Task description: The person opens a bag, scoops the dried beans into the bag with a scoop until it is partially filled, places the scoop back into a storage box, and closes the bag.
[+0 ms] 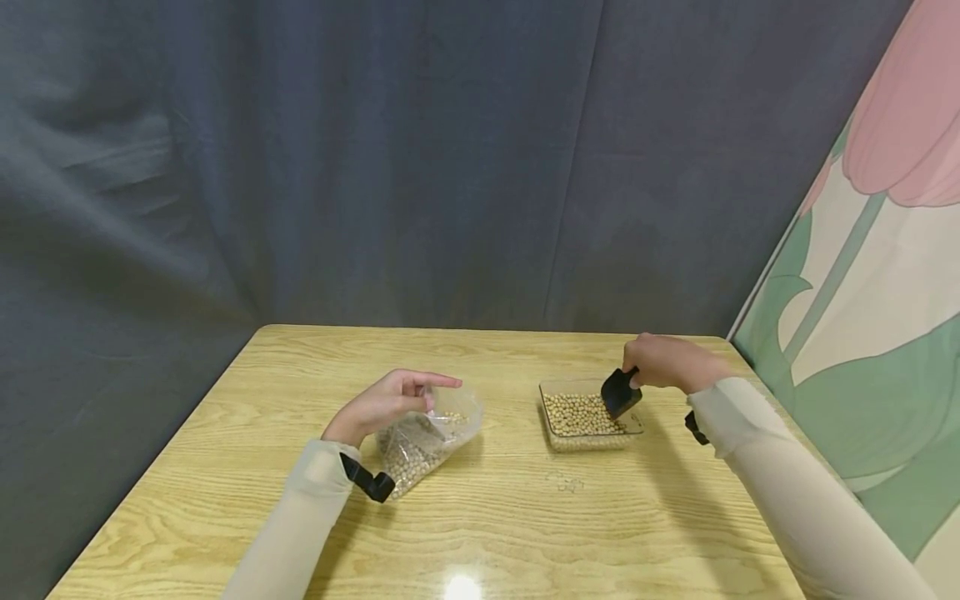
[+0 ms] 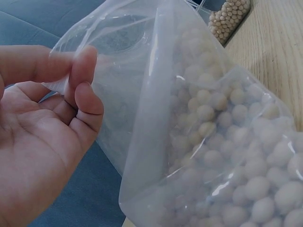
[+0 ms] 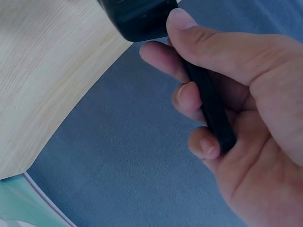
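Behind everything, a dark blue curtain (image 1: 420, 167) is hanging in soft folds, while a wall panel (image 1: 870, 333) with pink and green flower shapes is standing at the right. Below, a wood-grain worktop (image 1: 525, 533) is stretching towards the curtain. Over it, 2 pale sleeves (image 1: 795, 492) are reaching in. Left of the worktop's middle, a clear plastic bag (image 1: 431, 446) is resting with its mouth gaping towards the right. Well apart from it, a clear rectangular container (image 1: 592, 443) is sitting farther right. At the bag, the left hand (image 1: 378, 404) is pinching the plastic near its upper edge. Above the container's right side, the right hand (image 1: 675, 362) is gripping a black scoop (image 1: 619, 394), its fingers curling round the handle. That blade is tilting down into the container; how deep it is going I cannot tell. On each wrist, 1 small black device (image 1: 367, 477) is showing. Finally, pale round beans are filling the bag's lower part and lying in the container.
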Available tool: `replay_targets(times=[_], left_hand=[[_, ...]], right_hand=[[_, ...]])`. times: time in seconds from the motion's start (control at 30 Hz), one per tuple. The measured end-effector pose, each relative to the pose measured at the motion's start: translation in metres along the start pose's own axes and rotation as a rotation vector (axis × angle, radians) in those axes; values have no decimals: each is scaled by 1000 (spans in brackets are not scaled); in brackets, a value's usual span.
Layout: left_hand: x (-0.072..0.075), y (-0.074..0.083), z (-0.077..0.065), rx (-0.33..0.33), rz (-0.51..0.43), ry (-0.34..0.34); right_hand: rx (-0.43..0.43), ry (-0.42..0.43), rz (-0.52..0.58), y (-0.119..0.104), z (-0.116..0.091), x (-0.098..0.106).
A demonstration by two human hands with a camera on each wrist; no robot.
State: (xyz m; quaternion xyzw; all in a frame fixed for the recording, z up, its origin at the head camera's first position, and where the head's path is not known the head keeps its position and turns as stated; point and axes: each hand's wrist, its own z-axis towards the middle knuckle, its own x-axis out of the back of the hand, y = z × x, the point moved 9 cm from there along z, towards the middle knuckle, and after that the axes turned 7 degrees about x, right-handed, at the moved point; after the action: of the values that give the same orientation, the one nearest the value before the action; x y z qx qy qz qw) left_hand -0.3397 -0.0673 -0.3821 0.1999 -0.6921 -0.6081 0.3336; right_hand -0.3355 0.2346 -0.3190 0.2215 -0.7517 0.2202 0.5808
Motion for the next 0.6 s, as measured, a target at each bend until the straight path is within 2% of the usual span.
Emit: replay_targets(times=[0.17,0.6], left_hand=[[-1,1,0,-9,-1,-10],[1,-1,-1,0,5,-4]], right_hand=[[-14,-16,-14,-3,4,-4],[-43,-14,55,0,9,-10]])
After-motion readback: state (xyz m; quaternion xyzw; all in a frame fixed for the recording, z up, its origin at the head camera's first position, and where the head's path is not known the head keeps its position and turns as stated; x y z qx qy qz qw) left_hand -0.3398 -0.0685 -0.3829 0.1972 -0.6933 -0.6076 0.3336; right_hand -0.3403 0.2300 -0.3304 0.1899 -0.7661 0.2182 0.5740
